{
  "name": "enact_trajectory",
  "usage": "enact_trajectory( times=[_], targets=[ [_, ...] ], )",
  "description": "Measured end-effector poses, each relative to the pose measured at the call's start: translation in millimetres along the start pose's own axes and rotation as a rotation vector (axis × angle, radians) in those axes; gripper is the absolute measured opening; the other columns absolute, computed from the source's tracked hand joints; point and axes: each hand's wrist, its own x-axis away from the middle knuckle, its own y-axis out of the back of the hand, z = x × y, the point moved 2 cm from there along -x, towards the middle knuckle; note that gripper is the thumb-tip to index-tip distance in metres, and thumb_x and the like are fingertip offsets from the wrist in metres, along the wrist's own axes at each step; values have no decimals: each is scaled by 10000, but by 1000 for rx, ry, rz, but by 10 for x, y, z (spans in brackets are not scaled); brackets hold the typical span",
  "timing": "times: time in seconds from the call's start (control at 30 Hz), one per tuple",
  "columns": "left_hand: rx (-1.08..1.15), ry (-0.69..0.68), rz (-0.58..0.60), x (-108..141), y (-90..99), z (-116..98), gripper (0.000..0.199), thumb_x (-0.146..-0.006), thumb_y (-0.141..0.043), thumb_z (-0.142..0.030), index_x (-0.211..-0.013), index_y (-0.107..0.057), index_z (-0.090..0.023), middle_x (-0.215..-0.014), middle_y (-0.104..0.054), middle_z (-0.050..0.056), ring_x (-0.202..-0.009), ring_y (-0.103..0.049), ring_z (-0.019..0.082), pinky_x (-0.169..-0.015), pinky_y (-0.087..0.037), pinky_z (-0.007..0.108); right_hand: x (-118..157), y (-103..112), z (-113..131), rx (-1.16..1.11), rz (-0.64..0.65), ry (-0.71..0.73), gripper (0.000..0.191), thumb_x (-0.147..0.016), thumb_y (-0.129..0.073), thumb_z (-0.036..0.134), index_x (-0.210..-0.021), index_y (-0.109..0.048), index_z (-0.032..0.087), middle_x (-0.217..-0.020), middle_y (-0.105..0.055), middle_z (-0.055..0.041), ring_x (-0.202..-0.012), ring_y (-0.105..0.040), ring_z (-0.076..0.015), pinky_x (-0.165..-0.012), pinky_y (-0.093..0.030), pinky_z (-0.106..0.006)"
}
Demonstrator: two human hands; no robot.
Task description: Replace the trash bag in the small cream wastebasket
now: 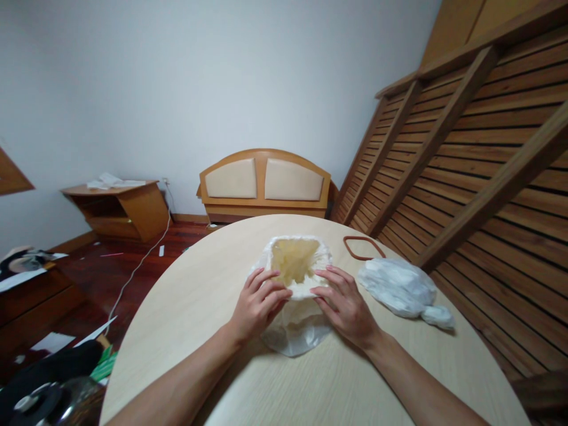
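Observation:
In front of me on the table sits a white, translucent plastic bag [302, 331] with a squarish open mouth. Its yellowish inside [293, 260] shows, with a crumpled white edge around it; what it contains, if anything, I cannot make out. My left hand [263, 299] grips the near left part of that edge, fingers curled over it and thumb hidden. My right hand [344, 302] holds the near right part the same way, with fingertips on the edge. A reddish-brown rounded square ring [360, 239] lies to the right. Beside it is a knotted white plastic bag [399, 287].
The round, light wood table [177, 331] has a slatted wooden panel [479, 177] leaning along its right. A headboard [266, 177] and a low cabinet [137, 210] stand by the wall. A white cable [133, 275] and papers [53, 342] lie on the floor at left.

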Motion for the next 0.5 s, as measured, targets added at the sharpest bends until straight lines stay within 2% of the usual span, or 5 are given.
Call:
enact_trajectory(
  times=[0.13,0.3,0.4,0.5],
  targets=[
    [7,1,5,13,-1,2,147,-938,-616,-150,-1042,-670,-240,-922,-761,14,-1122,-648,212,-1042,-468,417,-5,40,9,3,-20,0,172,-911,-646,155,-1059,-694,229,-1277,-648,-93,-1284,-528,-274,-1026,-534,-482],
    [-2,-14,1,24,-14,-11,257,-921,-628,-130,-1129,-688,-270,-927,-753,13,-1110,-642,206,-1039,-471,410,6,21,83,14,0,60,350,-887,-685,152,-1209,-690,288,-1284,-667,-67,-1280,-520,-267,-1037,-521,-474],
    [-8,-42,4,28,-24,-13,318,-916,-623,-102,-1171,-692,-280,-930,-747,12,-1121,-628,206,-1051,-461,409,9,-1,75,18,-9,35,294,-906,-664,133,-1169,-695,262,-1234,-693,-66,-1272,-526,-263,-1026,-526,-469],
    [5,-35,12,34,-35,-4,282,-922,-624,-110,-1143,-698,-267,-932,-751,14,-1125,-629,206,-1050,-462,406,11,-1,35,0,-21,12,205,-919,-650,138,-1092,-698,238,-1216,-696,-74,-1265,-540,-263,-1010,-541,-469]
  ],
)
